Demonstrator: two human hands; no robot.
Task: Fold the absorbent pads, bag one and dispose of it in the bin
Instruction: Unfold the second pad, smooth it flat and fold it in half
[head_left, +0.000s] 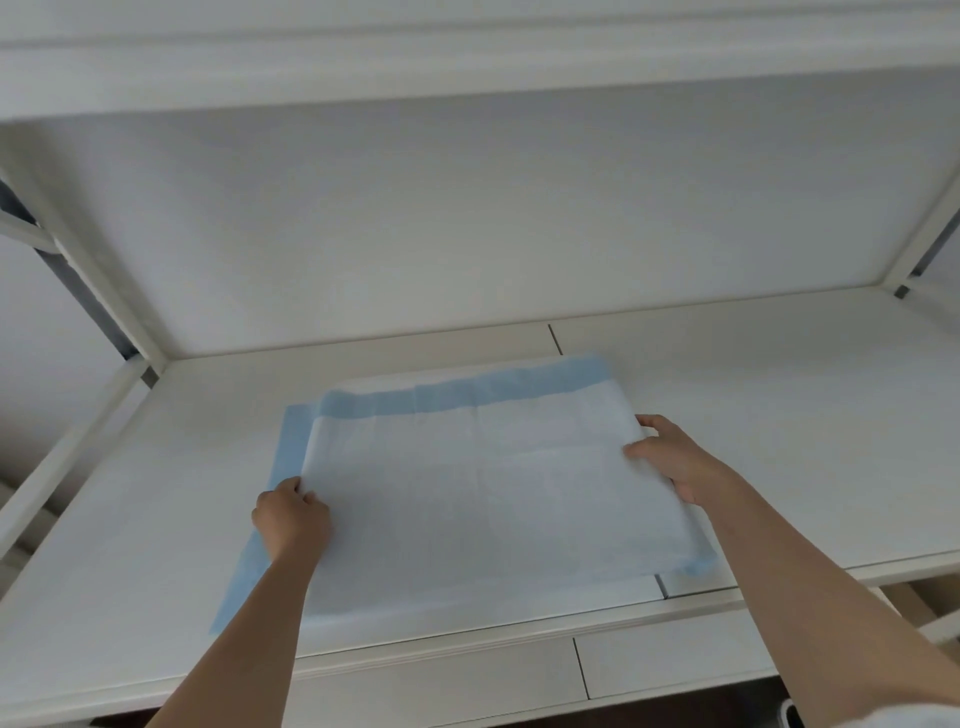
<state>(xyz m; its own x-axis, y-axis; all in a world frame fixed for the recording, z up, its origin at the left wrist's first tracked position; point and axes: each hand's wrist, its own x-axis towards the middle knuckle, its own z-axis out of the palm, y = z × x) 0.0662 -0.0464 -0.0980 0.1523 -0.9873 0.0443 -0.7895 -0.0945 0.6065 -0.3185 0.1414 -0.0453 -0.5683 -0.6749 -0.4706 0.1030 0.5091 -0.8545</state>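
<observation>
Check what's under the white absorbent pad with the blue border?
The white absorbent pad with the blue border lies on the white shelf surface, both hands gripping its edges. Blue edging shows along its left side; whether that belongs to a second pad beneath is hidden.

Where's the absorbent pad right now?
In the head view the absorbent pad lies flat mid-frame on the white shelf surface, near its front edge, with the left hand gripping its left edge and the right hand its right edge.
</observation>
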